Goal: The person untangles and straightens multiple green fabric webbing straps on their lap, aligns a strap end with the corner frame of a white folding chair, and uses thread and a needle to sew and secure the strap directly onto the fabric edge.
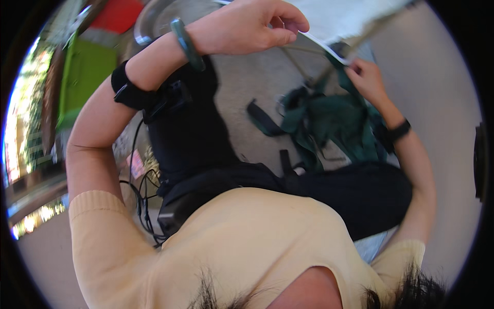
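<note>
A thin white strip [323, 46] slants down from my left hand [247, 28] to my right hand [368, 81]. My left hand is closed at the top, thumb and fingers pinched where the strip comes out. Another short bit of white shows beyond its knuckles. The fingers of my right hand are pinched on the lower end of the strip. Just beside them a dark green strap [343, 77] runs down to a crumpled dark green fabric bag [334, 121] with straps, lying by my leg. Motion blurs the strip's ends.
Tan poles or legs [298, 64] cross behind the strip, under a pale whitish surface [339, 18]. A metal basin [149, 26], a red object [118, 14] and a green panel [82, 82] are at the left. Black cables [139, 190] hang by my left side.
</note>
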Demonstrator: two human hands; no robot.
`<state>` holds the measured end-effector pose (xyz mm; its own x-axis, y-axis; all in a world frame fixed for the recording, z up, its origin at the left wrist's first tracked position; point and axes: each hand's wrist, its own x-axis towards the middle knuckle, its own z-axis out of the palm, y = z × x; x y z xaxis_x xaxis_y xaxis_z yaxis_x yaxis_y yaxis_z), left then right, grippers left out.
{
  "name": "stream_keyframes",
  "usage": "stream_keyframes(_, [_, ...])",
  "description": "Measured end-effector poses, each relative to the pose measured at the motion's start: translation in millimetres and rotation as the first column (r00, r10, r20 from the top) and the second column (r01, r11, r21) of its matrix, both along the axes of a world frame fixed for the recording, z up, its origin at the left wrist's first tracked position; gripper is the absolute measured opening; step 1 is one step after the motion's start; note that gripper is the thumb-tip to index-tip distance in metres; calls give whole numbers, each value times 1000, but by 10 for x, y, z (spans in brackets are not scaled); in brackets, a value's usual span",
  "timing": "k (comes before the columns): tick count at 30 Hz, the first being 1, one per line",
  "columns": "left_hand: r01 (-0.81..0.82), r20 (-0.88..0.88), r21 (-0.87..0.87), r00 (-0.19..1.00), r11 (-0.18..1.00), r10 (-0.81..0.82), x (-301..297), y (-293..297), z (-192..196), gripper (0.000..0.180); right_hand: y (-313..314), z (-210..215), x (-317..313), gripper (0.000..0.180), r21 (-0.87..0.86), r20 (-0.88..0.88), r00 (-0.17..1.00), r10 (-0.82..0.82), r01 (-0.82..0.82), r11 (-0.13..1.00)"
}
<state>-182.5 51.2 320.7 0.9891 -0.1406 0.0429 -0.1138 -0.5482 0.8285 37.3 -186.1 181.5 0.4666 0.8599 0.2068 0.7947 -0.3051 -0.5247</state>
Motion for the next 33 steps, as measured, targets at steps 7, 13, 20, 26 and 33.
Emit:
stream_keyframes(7, [-67, 430, 461, 889, 885, -157, 1068, -969, -1166, 34, -143, -97, 16, 16, 62, 15, 999, -29, 28, 998])
stream_keyframes(13, [-36, 220, 486, 972, 873, -83, 1242, -1010, -1099, 23, -17, -272, -110, 4, 344, -541, 831, 125, 83, 935])
stream_keyframes(20, [-17, 363, 638, 888, 770, -281, 1157, -833, -1226, 24, -153, -241, 14, 12, 149, -362, 932, 1, 57, 987])
stream_keyframes(26, [-96, 547, 406, 822, 909, -157, 996, -909, -1453, 31, -140, -224, -31, 14, 204, -418, 907, 48, 42, 978])
stream_keyframes(33, [-172, 491, 576, 854, 799, -170, 1118, -909, -1307, 33, -144, -167, -25, 18, 181, -362, 932, -29, 100, 978])
